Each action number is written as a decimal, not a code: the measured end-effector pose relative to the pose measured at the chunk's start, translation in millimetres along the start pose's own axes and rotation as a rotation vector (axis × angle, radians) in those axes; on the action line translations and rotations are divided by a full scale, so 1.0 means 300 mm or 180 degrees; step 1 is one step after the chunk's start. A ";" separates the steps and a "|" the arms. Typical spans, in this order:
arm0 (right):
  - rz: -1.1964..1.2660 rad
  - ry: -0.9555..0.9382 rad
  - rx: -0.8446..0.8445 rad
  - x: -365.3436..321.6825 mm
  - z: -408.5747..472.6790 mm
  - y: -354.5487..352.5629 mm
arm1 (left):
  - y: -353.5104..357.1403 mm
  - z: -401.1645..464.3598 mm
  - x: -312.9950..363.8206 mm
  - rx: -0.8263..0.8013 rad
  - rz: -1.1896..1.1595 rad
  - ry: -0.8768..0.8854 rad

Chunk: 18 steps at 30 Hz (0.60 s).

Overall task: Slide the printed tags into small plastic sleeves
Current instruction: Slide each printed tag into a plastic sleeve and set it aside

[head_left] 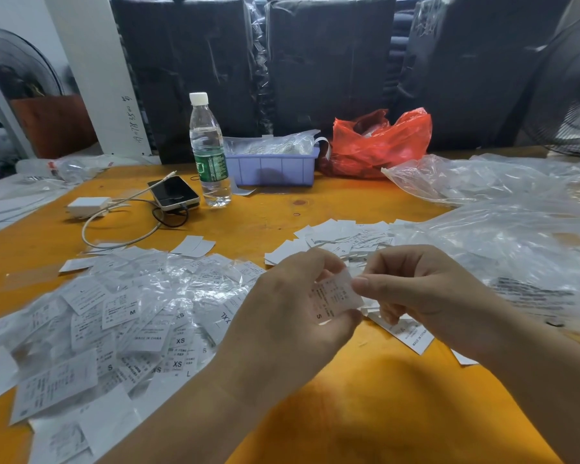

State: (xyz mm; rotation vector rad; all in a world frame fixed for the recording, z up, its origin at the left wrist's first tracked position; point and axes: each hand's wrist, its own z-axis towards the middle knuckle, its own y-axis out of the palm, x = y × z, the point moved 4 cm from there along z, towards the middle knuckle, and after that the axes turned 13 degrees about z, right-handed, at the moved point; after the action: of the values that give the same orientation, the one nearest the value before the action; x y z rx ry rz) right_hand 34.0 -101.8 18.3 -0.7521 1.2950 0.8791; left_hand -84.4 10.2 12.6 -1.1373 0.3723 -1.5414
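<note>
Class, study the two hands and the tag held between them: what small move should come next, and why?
Probably push the tag further into its clear sleeve. The left hand holds it from below while the right hand pinches its upper edge. Whether it is fully seated cannot be told; if so, drop it on the bagged pile.

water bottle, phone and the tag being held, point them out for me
water bottle [209, 152], head view, on its green label
phone [174, 192], head view, middle of its dark screen
tag [335, 297], head view, on its printed face between both hands
</note>
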 end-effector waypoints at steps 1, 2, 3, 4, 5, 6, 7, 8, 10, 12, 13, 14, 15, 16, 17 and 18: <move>0.0024 0.0010 -0.0007 -0.001 0.000 0.000 | -0.002 0.000 0.000 0.0000 -0.0022 -0.0018; 0.0034 0.0020 -0.0014 -0.002 0.001 0.000 | -0.003 0.000 -0.001 -0.0009 -0.0055 -0.0041; 0.0038 0.0031 -0.0019 -0.003 0.001 0.000 | -0.003 0.000 -0.001 -0.0028 -0.0104 -0.0069; 0.0042 0.0038 -0.0021 -0.003 0.001 0.000 | -0.003 0.000 -0.003 -0.0070 -0.0186 -0.0104; 0.0044 0.0042 -0.0021 -0.002 0.002 -0.001 | -0.001 0.001 -0.005 -0.0146 -0.0322 -0.0154; 0.0046 0.0045 -0.0025 0.001 0.003 -0.002 | 0.004 0.003 -0.008 -0.0247 -0.0521 -0.0230; 0.0047 0.0050 -0.0038 0.003 0.004 -0.005 | 0.009 0.005 -0.010 -0.0352 -0.0754 -0.0327; 0.0047 0.0064 -0.0054 0.005 0.004 -0.007 | 0.015 0.009 -0.015 -0.0439 -0.0967 -0.0423; -0.0004 0.0120 -0.0078 0.002 0.004 -0.015 | 0.023 0.016 -0.027 -0.0504 -0.1199 -0.0554; -0.0347 0.0102 0.0049 -0.008 0.001 -0.033 | 0.030 0.019 -0.043 -0.0541 -0.1189 -0.0637; -0.0736 0.0005 0.0219 -0.017 0.000 -0.051 | 0.032 0.020 -0.052 -0.0541 -0.1151 -0.0662; -0.1203 -0.0148 0.0440 -0.029 0.000 -0.073 | 0.035 0.018 -0.059 -0.0525 -0.1092 -0.0674; -0.1617 -0.0322 0.0683 -0.042 -0.001 -0.095 | 0.036 0.015 -0.064 -0.0508 -0.0986 -0.0670; -0.1921 -0.0463 0.0893 -0.052 -0.003 -0.115 | 0.038 0.013 -0.064 -0.0501 -0.0853 -0.0642; -0.2086 -0.0515 0.1030 -0.056 -0.003 -0.132 | 0.042 0.010 -0.063 -0.0503 -0.0731 -0.0592; -0.2169 -0.0478 0.1094 -0.053 -0.001 -0.144 | 0.047 0.010 -0.062 -0.0502 -0.0640 -0.0545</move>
State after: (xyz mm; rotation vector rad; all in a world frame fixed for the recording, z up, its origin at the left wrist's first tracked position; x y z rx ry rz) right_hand 70.8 -124.8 33.5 -0.7621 0.9236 0.1525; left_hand -75.7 23.1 -5.0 -1.4559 0.2737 -1.5944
